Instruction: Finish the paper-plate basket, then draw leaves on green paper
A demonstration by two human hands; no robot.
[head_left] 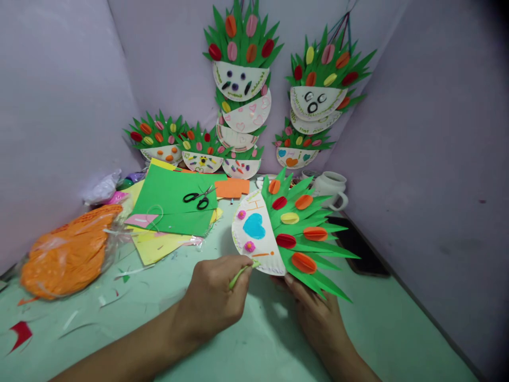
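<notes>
The left forearm slants in from the lower left, its hand [222, 289] pinched narrow on a light green strip [239, 276] whose tip meets the plate's edge; the right hand [312, 305], reaching up from the lower right, grips the half plate [260, 233] from below, fingers partly hidden; the plate is held tilted above the table [246, 339], white, with a blue heart [254, 226], pink flowers [249, 246] and green paper leaves [330, 254] fanning right

matt green paper leaves [326, 245], glossy clear plastic bag [112, 249]
</notes>
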